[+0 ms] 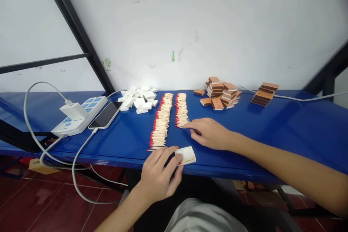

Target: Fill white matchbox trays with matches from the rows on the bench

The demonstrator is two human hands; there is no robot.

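My left hand is closed on a small white matchbox tray at the table's front edge. A few red-tipped matches show inside it, partly hidden by my fingers. My right hand reaches in from the right, index finger stretched out and thumb apart from it. That fingertip touches the near end of the shorter row of matches. To its left runs a longer row of matches, red heads facing left, its near end close to my left hand.
White trays lie piled at the back left. Brown matchboxes are stacked at the back right, with joined brown box sleeves beyond. On the left are a phone, a power strip and looping white cables. A wall closes off the back.
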